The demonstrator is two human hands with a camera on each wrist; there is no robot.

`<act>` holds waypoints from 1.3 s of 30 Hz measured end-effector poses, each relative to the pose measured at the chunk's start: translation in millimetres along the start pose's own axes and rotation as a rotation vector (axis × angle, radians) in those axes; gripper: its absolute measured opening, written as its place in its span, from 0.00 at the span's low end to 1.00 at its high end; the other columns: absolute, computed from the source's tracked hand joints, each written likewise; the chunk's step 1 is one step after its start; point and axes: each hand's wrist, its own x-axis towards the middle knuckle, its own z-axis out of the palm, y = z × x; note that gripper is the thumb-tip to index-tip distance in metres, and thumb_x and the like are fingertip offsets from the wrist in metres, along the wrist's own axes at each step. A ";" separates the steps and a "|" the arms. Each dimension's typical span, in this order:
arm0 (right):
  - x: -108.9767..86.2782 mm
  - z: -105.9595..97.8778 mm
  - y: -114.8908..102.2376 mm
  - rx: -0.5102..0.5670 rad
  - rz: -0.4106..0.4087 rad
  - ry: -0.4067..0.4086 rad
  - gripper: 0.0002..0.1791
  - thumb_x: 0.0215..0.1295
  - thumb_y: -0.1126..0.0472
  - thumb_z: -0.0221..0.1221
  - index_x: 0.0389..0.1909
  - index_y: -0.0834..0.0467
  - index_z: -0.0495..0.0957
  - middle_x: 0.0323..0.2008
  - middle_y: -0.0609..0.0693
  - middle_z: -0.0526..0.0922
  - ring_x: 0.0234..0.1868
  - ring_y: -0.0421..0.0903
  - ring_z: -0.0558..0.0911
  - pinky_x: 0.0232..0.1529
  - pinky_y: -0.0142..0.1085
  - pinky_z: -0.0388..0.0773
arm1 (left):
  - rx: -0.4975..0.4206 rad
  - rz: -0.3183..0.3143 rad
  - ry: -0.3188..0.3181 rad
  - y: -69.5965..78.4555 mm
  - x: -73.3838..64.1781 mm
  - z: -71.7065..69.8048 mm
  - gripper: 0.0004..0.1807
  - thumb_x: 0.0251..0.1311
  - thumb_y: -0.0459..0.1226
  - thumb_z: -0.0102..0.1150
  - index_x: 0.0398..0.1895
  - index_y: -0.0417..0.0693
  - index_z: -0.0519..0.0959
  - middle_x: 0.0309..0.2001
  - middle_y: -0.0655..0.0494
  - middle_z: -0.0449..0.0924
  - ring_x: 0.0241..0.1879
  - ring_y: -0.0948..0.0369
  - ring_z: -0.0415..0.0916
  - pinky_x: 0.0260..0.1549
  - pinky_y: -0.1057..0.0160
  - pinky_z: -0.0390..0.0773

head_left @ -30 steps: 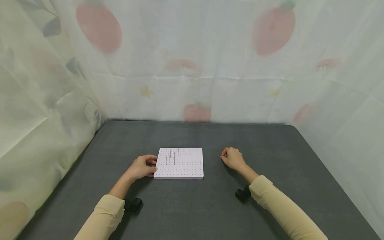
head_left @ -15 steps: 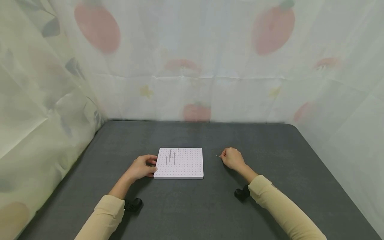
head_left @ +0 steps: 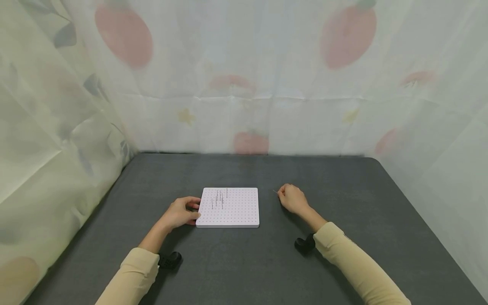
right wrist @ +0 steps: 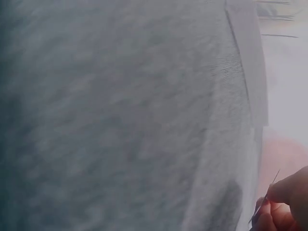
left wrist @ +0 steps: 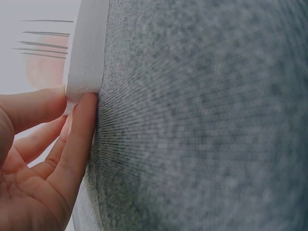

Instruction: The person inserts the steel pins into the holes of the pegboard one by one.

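Note:
A white board with a grid of small holes (head_left: 240, 214) lies flat on the dark grey table. Several thin metal needles (head_left: 216, 198) stand upright in its left and middle-back part. My left hand (head_left: 179, 212) holds the board's left edge, thumb on the upper edge and fingers along the side, as the left wrist view shows at the board's corner (left wrist: 86, 57). To the right of the board, apart from it, my right hand (head_left: 294, 199) pinches a thin needle (right wrist: 274, 178) between thumb and fingers. The needle's tip points left, towards the board.
The grey table (head_left: 244, 267) extends round the board on all sides. A patterned curtain (head_left: 213, 123) hangs behind the table, and another (head_left: 65, 169) runs along its left side. Black wrist mounts (head_left: 169, 260) sit under both sleeves.
My right hand has shifted slightly left and away from me with the needle, whose visible tip has changed angle. My left hand and the board have stayed in place.

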 end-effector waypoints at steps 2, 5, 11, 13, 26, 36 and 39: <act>2.7 0.1 -2.1 0.018 -0.003 0.006 0.12 0.71 0.62 0.53 0.42 0.65 0.82 0.37 0.58 0.85 0.33 0.48 0.81 0.37 0.44 0.81 | 0.002 0.001 0.000 0.1 0.1 0.1 0.30 0.56 0.26 0.61 0.65 0.32 0.70 0.55 0.34 0.76 0.35 0.59 0.82 0.32 0.59 0.88; 6.4 0.4 -5.8 0.046 -0.017 0.018 0.11 0.71 0.63 0.53 0.42 0.65 0.81 0.35 0.58 0.84 0.31 0.47 0.80 0.36 0.43 0.80 | 0.005 0.001 0.001 0.0 0.2 0.3 0.30 0.56 0.26 0.62 0.65 0.32 0.70 0.54 0.34 0.76 0.35 0.60 0.82 0.32 0.59 0.88; 9.8 0.9 -15.1 0.129 -0.059 0.058 0.08 0.70 0.63 0.53 0.39 0.64 0.78 0.33 0.56 0.83 0.29 0.46 0.77 0.32 0.38 0.75 | 0.015 -0.002 -0.001 0.7 0.0 -0.1 0.30 0.57 0.26 0.62 0.65 0.32 0.70 0.54 0.34 0.76 0.35 0.60 0.82 0.32 0.59 0.88; 9.5 1.6 -17.7 0.150 -0.108 0.095 0.06 0.68 0.64 0.53 0.37 0.63 0.77 0.30 0.55 0.81 0.27 0.44 0.75 0.29 0.35 0.73 | 0.019 0.000 -0.002 1.2 0.0 -0.4 0.30 0.57 0.27 0.62 0.65 0.32 0.69 0.54 0.34 0.75 0.35 0.60 0.82 0.32 0.59 0.88; 17.1 7.0 -41.1 0.264 -0.126 0.061 0.03 0.64 0.64 0.56 0.37 0.58 0.73 0.31 0.52 0.81 0.29 0.41 0.76 0.29 0.29 0.70 | 0.025 0.000 -0.001 -0.7 1.5 -0.7 0.30 0.57 0.26 0.62 0.65 0.33 0.69 0.54 0.34 0.75 0.35 0.59 0.82 0.32 0.59 0.88; 18.5 13.8 -57.5 0.297 -0.171 0.056 0.03 0.62 0.63 0.58 0.35 0.55 0.74 0.34 0.51 0.83 0.30 0.41 0.76 0.30 0.29 0.71 | 0.019 0.004 -0.006 -0.1 0.1 -0.5 0.30 0.58 0.27 0.62 0.66 0.33 0.69 0.55 0.34 0.75 0.35 0.59 0.82 0.32 0.59 0.87; 18.7 14.9 -63.3 0.301 -0.187 0.064 0.03 0.62 0.63 0.59 0.34 0.55 0.74 0.34 0.51 0.83 0.30 0.41 0.76 0.30 0.29 0.70 | 0.021 0.006 -0.006 0.2 -0.4 -0.5 0.30 0.58 0.27 0.62 0.66 0.33 0.69 0.55 0.34 0.75 0.35 0.60 0.82 0.32 0.60 0.87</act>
